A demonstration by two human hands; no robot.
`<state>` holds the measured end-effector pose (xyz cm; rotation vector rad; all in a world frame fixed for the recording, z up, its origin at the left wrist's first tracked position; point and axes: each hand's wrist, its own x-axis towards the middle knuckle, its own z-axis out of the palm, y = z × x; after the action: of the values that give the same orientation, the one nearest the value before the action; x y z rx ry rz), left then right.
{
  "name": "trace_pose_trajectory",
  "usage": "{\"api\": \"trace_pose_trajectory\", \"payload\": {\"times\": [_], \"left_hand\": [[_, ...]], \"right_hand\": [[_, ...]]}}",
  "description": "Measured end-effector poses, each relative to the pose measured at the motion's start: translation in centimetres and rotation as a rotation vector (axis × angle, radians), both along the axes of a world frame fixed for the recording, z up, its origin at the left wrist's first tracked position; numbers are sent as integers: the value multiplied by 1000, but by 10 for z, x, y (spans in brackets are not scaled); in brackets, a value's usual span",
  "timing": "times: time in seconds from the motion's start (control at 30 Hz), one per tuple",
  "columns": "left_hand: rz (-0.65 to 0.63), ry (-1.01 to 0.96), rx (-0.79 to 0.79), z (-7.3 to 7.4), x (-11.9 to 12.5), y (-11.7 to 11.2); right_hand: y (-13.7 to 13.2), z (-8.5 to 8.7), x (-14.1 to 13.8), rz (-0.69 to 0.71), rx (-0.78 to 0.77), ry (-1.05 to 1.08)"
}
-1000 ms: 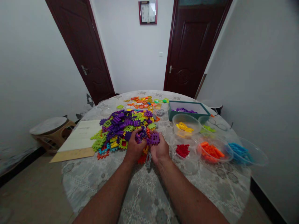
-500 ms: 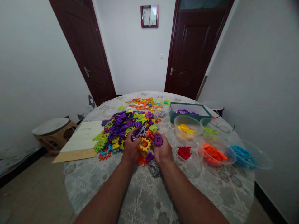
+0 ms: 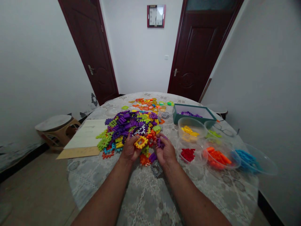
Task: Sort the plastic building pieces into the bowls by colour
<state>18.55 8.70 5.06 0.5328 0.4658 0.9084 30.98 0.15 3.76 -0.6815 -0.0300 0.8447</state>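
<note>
My left hand (image 3: 131, 150) is closed, thumb and fingers pinching a yellow square building piece with notched edges (image 3: 141, 142). Across from it, my right hand (image 3: 166, 150) has its fingers round a purple notched building piece (image 3: 161, 142), partly covered by the fingers. Behind both hands spreads a pile of mixed plastic building pieces (image 3: 127, 122), mostly purple and green. Between my wrists lie an orange piece (image 3: 144, 159), a purple piece (image 3: 152, 157) and a grey notched piece (image 3: 156, 169).
To the right stand clear bowls with yellow pieces (image 3: 189, 131), red pieces (image 3: 187, 154), orange pieces (image 3: 216, 156) and blue pieces (image 3: 246, 160). A green-edged box (image 3: 175, 117) holds purple pieces. Eyeglasses (image 3: 227, 130) lie beyond. Paper (image 3: 82, 135) lies at the left.
My left hand has drawn slightly left with the yellow piece, away from the right hand. The purple piece in my right hand has tilted, and the fingers have closed further over it. The view has shifted slightly.
</note>
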Motion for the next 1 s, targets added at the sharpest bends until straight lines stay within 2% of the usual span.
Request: {"api": "trace_pose_trajectory", "payload": {"times": [0.17,0.33,0.43,0.53,0.6,0.67,1.0], "left_hand": [[23,55,10,5,0,-2],[-34,73,-42,10,-2,-4],[37,55,-65,12,1,-5],[108,33,-61,13,6,-6],[95,29,-56,12,7,-6],[69,30,-52,11,7,-5],[-27,46,26,11,2,-5]], "right_hand": [[-5,2,1,43,-45,-24],[-8,6,-3,97,-84,-136],[-8,8,-9,79,-112,-204],[-10,9,-17,84,-188,-391],[-13,10,-22,106,-223,-540],[-15,11,-25,112,-196,-602],[-16,19,-14,156,-60,-359]]}}
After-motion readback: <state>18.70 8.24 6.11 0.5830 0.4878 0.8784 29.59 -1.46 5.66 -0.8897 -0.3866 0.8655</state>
